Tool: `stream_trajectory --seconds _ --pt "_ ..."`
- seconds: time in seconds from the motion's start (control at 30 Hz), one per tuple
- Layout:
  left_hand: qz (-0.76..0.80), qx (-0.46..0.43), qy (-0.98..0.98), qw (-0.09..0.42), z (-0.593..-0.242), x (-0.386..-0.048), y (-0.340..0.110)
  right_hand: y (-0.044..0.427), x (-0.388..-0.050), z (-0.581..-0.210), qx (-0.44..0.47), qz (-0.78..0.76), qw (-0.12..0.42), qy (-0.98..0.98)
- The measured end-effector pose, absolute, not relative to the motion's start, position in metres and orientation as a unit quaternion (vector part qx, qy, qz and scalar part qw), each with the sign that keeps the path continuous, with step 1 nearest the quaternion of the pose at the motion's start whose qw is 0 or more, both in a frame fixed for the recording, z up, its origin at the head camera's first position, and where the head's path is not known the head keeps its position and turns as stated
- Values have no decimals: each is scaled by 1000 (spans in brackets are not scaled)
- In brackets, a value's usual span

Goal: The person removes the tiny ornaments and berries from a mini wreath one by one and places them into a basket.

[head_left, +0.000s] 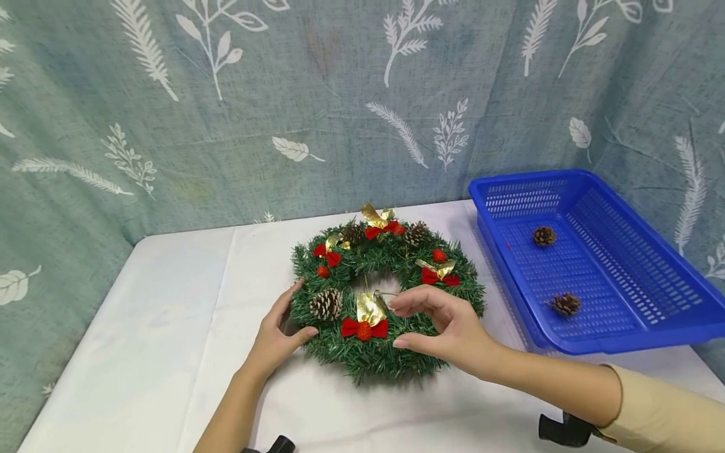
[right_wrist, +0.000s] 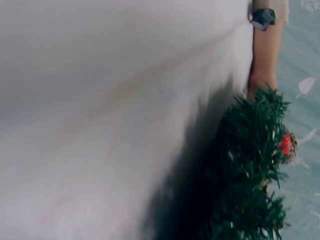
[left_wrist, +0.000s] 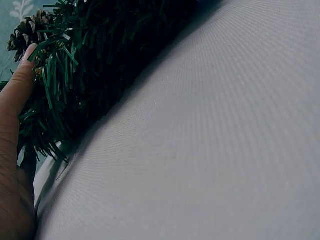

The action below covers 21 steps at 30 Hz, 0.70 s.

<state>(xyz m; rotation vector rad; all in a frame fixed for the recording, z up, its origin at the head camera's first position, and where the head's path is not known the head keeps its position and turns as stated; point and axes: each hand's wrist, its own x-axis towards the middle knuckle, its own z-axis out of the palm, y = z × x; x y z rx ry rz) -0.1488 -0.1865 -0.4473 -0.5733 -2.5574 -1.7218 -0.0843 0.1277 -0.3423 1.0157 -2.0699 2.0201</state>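
Note:
A green Christmas wreath (head_left: 396, 362) lies on the white table, decorated with red bows, gold ribbons, red balls and pinecones. My left hand (head_left: 277, 336) grips its left edge, thumb on the near side and some fingers hidden by the greenery. In the left wrist view the left thumb (left_wrist: 20, 82) lies against the needles beside a pinecone (left_wrist: 31, 34). Over the wreath's right front hovers my right hand (head_left: 450, 327), its fingers bent and apart from the thumb, with nothing seen between them. Left of its fingertips is a red bow (head_left: 350, 327) with gold ribbon (head_left: 370, 308).
A blue plastic basket (head_left: 504, 251) stands right of the wreath, with two pinecones inside, one toward the back (head_left: 544, 236) and one nearer (head_left: 565, 304). White cloth covers the table (head_left: 164, 302). A leaf-patterned curtain (head_left: 317, 113) hangs behind it.

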Motion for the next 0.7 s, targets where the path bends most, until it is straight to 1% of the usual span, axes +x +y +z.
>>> stream_trajectory --seconds 0.13,0.5,0.6,0.7 --pt "-548 -181 -816 3 -448 -149 -187 120 -83 -352 332 667 85 -661" --pt "-553 -185 -812 3 -449 -148 -186 96 -87 -376 328 671 171 -643" --pt "-552 -183 -814 2 -448 -148 -185 91 -89 -381 324 668 181 -645" --pt "-550 -185 -815 4 -448 -149 -186 87 -90 -385 317 666 174 -652"
